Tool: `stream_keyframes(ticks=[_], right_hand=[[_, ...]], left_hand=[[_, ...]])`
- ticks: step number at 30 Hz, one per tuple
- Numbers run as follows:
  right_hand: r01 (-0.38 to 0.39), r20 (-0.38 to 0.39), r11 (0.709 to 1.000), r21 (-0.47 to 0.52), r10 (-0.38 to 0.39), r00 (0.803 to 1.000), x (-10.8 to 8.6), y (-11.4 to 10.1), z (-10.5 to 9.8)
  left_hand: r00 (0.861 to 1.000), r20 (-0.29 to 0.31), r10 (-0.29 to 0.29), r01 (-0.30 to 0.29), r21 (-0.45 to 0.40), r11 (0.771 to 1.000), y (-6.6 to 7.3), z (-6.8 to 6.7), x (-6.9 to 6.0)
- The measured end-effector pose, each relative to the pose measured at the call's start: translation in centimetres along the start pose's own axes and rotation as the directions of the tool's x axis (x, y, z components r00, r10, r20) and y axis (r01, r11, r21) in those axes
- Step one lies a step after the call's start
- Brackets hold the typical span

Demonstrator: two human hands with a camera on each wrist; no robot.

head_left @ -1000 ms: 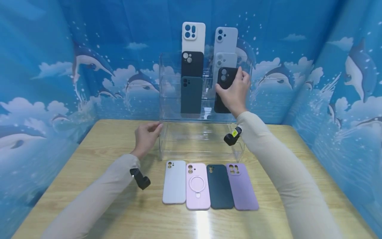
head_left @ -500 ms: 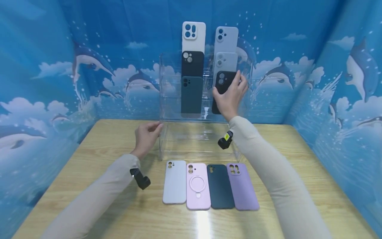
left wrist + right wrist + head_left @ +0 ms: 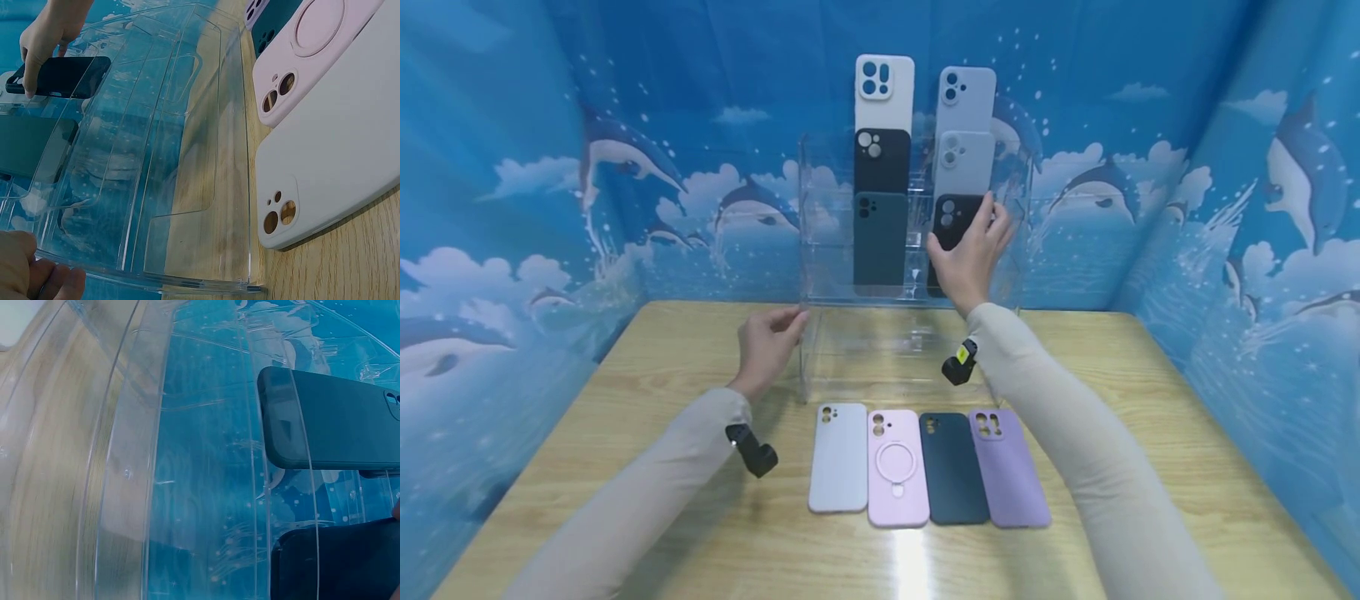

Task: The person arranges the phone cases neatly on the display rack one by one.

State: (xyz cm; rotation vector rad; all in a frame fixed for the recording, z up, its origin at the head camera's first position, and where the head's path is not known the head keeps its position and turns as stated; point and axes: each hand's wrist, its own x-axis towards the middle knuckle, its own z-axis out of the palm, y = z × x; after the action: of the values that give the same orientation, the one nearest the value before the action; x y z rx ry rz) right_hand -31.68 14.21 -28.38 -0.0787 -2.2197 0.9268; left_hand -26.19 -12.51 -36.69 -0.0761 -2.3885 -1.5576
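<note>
My right hand [image 3: 972,260] grips a black phone case [image 3: 950,218] by its sides, thumb on the left edge and fingers on the right. The case stands in the right column of a clear tiered display stand [image 3: 850,354], below two light blue phone cases [image 3: 964,158]. In the right wrist view the lower end of the black case [image 3: 337,562] sits behind a clear front lip. My left hand [image 3: 767,350] pinches the stand's left side edge; the left wrist view shows its curled fingers [image 3: 59,284] there. Beside the black case stands a dark green phone case [image 3: 880,246].
Above the green case stand a black case [image 3: 882,167] and a white case [image 3: 887,108]. On the table before the stand lie a pale case [image 3: 839,462], a pink case with a ring [image 3: 898,504], a dark case [image 3: 957,475] and a purple case [image 3: 1015,475].
My right hand has moved down and slightly left, lowering the black case into the stand and uncovering more of the light blue case above. My left hand stays in place.
</note>
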Motion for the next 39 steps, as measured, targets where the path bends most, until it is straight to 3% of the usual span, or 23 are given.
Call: stream_keyframes(ticks=[25,32,39], right_hand=[[-0.028,0.004,0.999,-0.028,0.028,1.0,-0.5,-0.1,0.7],[-0.015,0.029,1.0,-0.019,0.016,0.999,-0.7,-0.4,0.0],[0.026,0.083,0.998,0.062,-0.031,0.996,-1.5,-0.6,-1.7]], left_hand=[[1.0,0.001,0.005,-0.005,0.014,1.0,0.0,0.0,0.0],[1.0,-0.013,0.004,-0.003,0.015,1.0,0.0,0.1,0.0],[1.0,-0.011,0.016,-0.016,0.011,1.0,0.0,0.0,-0.1]])
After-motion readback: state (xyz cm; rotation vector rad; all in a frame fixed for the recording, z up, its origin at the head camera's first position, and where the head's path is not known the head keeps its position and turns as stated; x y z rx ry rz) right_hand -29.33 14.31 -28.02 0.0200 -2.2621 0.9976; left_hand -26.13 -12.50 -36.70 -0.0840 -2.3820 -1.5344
